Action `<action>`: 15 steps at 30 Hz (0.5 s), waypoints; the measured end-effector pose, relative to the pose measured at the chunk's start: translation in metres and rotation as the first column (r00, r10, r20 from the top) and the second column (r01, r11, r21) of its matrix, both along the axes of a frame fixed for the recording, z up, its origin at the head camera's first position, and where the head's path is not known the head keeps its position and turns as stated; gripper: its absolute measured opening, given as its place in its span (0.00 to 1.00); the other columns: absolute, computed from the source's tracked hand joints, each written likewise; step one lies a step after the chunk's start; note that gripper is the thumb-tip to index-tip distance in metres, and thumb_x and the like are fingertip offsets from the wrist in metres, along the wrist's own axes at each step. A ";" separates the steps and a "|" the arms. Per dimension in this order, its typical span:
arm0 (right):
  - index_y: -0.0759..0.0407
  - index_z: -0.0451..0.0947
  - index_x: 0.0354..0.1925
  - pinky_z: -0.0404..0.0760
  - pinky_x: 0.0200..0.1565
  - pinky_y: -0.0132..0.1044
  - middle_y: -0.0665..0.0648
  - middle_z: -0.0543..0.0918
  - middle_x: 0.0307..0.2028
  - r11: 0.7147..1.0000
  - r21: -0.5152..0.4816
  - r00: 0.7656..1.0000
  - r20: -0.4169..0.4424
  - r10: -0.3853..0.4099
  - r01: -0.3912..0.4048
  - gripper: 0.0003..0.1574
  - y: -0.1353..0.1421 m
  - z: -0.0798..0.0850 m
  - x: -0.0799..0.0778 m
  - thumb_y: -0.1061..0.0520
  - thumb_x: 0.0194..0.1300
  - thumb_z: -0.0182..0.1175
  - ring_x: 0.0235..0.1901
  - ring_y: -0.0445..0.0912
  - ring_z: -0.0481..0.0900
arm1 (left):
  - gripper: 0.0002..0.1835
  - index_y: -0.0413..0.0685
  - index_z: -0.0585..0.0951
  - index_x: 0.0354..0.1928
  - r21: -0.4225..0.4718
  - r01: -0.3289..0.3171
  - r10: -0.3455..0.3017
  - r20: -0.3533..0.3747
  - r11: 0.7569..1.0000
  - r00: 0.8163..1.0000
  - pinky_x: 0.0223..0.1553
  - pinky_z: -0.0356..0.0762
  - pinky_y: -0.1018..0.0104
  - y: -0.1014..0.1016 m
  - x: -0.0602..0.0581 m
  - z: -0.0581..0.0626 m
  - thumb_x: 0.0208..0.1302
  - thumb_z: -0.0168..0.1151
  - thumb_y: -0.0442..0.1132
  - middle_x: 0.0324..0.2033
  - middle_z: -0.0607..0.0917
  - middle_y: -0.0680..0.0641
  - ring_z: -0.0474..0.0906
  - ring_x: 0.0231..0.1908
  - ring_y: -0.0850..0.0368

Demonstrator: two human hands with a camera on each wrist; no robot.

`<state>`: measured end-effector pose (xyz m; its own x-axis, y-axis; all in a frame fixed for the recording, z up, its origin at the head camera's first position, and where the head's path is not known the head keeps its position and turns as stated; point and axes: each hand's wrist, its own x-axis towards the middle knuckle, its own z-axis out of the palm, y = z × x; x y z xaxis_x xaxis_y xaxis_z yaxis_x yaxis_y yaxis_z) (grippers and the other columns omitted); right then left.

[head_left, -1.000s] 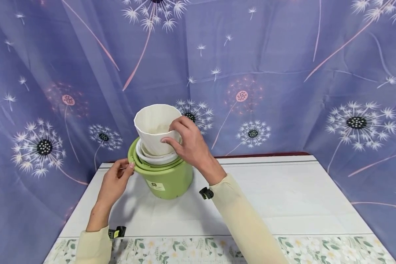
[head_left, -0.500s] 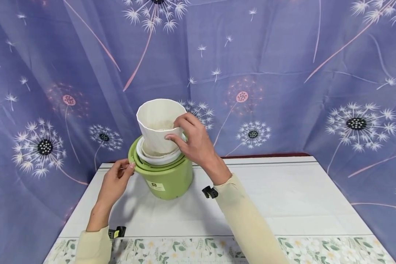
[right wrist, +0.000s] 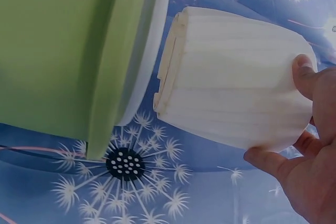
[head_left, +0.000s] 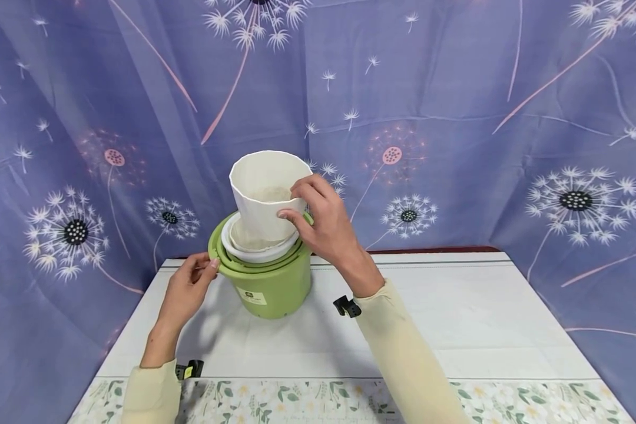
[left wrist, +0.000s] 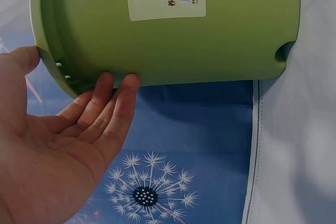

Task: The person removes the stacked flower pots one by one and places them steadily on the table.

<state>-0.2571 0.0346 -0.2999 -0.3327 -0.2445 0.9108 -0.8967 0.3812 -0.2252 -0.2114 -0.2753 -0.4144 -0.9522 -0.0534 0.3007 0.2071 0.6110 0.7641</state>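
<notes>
My right hand [head_left: 325, 221] pinches the near right rim of a white faceted flower pot [head_left: 267, 215], thumb outside and fingers inside. The right wrist view shows this white pot [right wrist: 236, 77] wholly out of the stack, a gap between its base and the rims beside it. Below it, a white-rimmed pot [head_left: 257, 257] sits nested inside green flower pots, the outermost green pot [head_left: 275, 294] standing upright on the table with a paper label. My left hand [head_left: 188, 288] grips that green pot's left rim; in the left wrist view its thumb is at the rim and its fingers [left wrist: 118, 103] lie under it.
The table has a white cloth [head_left: 429, 312] with a floral border [head_left: 275, 400] along its near edge. A purple-blue curtain [head_left: 456, 147] with dandelion prints hangs right behind the table and along both sides.
The right hand has lifted the white faceted pot up and a little to the right, out of the nested pots. The left hand has kept its hold on the green pot's rim.
</notes>
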 end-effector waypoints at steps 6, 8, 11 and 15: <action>0.67 0.79 0.39 0.80 0.55 0.45 0.62 0.81 0.44 1.000 0.007 0.999 -0.034 0.004 -0.003 0.20 0.007 0.006 0.003 0.57 0.60 0.79 0.47 0.55 0.80 | 0.29 0.39 0.75 0.70 0.001 0.002 -0.002 0.003 1.000 1.000 0.45 0.77 0.81 0.000 -0.002 -0.001 0.83 0.54 0.56 0.56 0.86 0.37 0.84 0.49 0.57; 0.66 0.79 0.40 0.80 0.55 0.45 0.62 0.81 0.44 1.000 0.009 0.999 -0.033 0.006 -0.006 0.20 0.009 0.007 0.005 0.57 0.61 0.79 0.47 0.55 0.80 | 0.30 0.39 0.76 0.70 0.000 0.000 0.000 0.005 1.000 1.000 0.45 0.77 0.80 0.000 -0.001 0.000 0.83 0.54 0.57 0.55 0.86 0.38 0.84 0.48 0.58; 0.66 0.79 0.40 0.79 0.56 0.45 0.62 0.81 0.45 1.000 0.012 1.000 -0.030 0.007 -0.007 0.19 0.012 0.008 0.006 0.57 0.62 0.78 0.48 0.54 0.80 | 0.30 0.40 0.75 0.70 0.001 -0.002 0.002 0.009 1.000 1.000 0.44 0.77 0.80 0.000 -0.001 0.001 0.83 0.54 0.57 0.55 0.86 0.38 0.85 0.49 0.57; 0.66 0.79 0.40 0.79 0.55 0.45 0.62 0.80 0.46 1.000 0.014 1.000 -0.028 0.003 -0.003 0.18 0.016 0.009 0.009 0.58 0.63 0.78 0.48 0.54 0.79 | 0.31 0.40 0.75 0.71 0.003 -0.003 0.002 0.013 1.000 1.000 0.45 0.77 0.80 -0.001 -0.001 0.001 0.83 0.54 0.58 0.56 0.85 0.37 0.85 0.51 0.51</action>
